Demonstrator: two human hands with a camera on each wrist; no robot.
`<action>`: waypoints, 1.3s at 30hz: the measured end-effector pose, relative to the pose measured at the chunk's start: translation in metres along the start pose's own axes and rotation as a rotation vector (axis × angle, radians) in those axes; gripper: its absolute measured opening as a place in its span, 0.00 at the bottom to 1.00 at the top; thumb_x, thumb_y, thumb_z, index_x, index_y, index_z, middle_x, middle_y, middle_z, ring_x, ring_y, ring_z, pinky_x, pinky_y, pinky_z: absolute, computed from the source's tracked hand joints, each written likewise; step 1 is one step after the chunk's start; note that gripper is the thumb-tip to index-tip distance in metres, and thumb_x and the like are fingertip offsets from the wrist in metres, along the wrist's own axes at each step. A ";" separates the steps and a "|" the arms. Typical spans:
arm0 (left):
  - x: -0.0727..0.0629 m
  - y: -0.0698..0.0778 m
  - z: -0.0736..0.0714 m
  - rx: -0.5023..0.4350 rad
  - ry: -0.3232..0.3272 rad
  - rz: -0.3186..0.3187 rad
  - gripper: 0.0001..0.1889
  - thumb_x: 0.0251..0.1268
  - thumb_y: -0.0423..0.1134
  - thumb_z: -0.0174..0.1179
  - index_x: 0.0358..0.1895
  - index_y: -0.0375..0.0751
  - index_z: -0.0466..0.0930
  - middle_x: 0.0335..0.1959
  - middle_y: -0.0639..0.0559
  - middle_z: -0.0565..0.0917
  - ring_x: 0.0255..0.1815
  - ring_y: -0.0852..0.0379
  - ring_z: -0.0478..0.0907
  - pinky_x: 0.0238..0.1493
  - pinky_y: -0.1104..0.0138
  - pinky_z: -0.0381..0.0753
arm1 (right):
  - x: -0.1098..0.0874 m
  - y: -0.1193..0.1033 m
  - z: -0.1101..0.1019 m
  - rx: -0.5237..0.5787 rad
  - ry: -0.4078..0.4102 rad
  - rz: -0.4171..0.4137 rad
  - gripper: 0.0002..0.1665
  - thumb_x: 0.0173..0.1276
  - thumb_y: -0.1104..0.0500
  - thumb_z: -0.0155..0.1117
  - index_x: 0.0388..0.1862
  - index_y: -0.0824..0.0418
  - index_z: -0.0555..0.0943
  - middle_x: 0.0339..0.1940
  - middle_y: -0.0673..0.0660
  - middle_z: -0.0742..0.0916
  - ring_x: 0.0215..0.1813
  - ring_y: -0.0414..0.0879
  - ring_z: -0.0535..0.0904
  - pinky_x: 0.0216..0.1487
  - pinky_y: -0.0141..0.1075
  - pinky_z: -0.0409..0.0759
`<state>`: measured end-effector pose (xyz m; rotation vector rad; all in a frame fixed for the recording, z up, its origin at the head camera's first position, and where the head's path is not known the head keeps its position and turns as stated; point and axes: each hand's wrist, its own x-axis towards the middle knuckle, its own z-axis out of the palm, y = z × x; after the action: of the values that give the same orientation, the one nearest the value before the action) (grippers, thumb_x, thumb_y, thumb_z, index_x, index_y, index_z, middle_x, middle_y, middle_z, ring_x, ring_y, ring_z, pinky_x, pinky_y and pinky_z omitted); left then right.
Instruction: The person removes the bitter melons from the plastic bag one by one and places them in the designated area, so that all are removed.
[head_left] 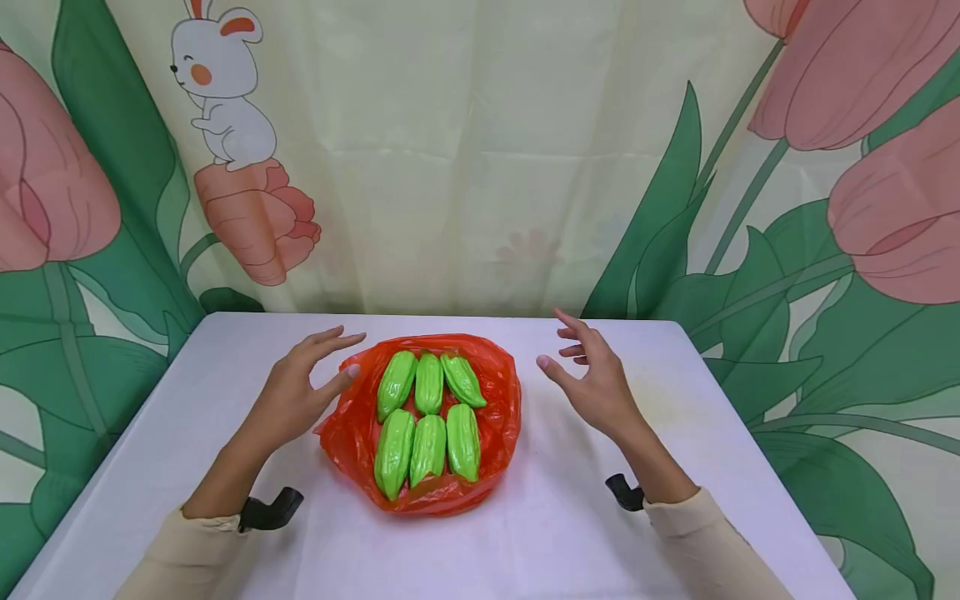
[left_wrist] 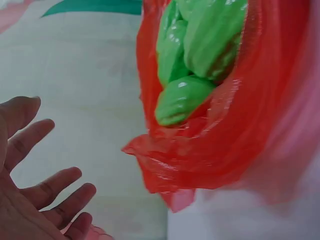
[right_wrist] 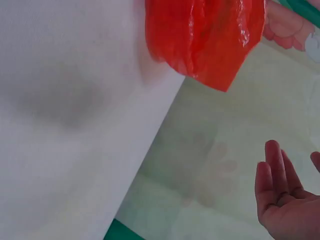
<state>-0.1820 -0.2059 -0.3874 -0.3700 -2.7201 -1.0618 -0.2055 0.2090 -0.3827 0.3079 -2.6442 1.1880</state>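
Note:
A red plastic bag [head_left: 495, 400] lies with its mouth spread wide on the table. Inside it, shiny green ridged gourd-like vegetables [head_left: 430, 446] rest in two rows of three. My left hand [head_left: 292, 396] hovers at the bag's left side, its thumb and fingertips overlapping the rim in the head view; the left wrist view shows it apart from the bag [left_wrist: 200, 160]. To the right of the bag, my right hand [head_left: 600, 383] is raised with fingers spread and slightly bent, touching nothing. In the right wrist view, only the bag's outer side [right_wrist: 210, 40] shows, hiding the vegetables.
A white cloth covers the table [head_left: 562, 533]. Behind its far edge hangs a curtain [head_left: 465, 167] printed with tulips, leaves and a rabbit. Black wrist mounts [head_left: 272, 510] sit by both beige sleeves [head_left: 712, 542].

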 end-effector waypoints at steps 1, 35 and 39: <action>0.000 -0.002 0.001 -0.032 -0.009 -0.019 0.28 0.75 0.43 0.67 0.76 0.54 0.76 0.80 0.36 0.69 0.81 0.30 0.64 0.70 0.27 0.71 | 0.000 -0.002 0.003 0.022 -0.015 0.005 0.45 0.73 0.43 0.73 0.84 0.32 0.63 0.71 0.57 0.80 0.64 0.56 0.81 0.63 0.57 0.84; -0.013 -0.056 0.030 -0.373 -0.186 -0.296 0.27 0.78 0.51 0.64 0.76 0.50 0.76 0.77 0.37 0.74 0.75 0.31 0.72 0.63 0.46 0.86 | 0.047 -0.023 0.104 -0.142 -0.350 -0.116 0.30 0.70 0.50 0.77 0.70 0.49 0.81 0.57 0.57 0.87 0.60 0.54 0.83 0.61 0.55 0.67; -0.013 -0.058 0.030 -0.381 -0.186 -0.312 0.26 0.79 0.50 0.62 0.75 0.51 0.77 0.77 0.38 0.74 0.72 0.34 0.74 0.53 0.59 0.91 | 0.048 -0.022 0.108 -0.185 -0.358 -0.124 0.29 0.70 0.50 0.77 0.68 0.48 0.82 0.56 0.57 0.87 0.61 0.54 0.81 0.59 0.53 0.68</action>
<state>-0.1902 -0.2282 -0.4495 -0.1004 -2.7881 -1.7201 -0.2574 0.1084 -0.4232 0.6971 -2.9563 0.9129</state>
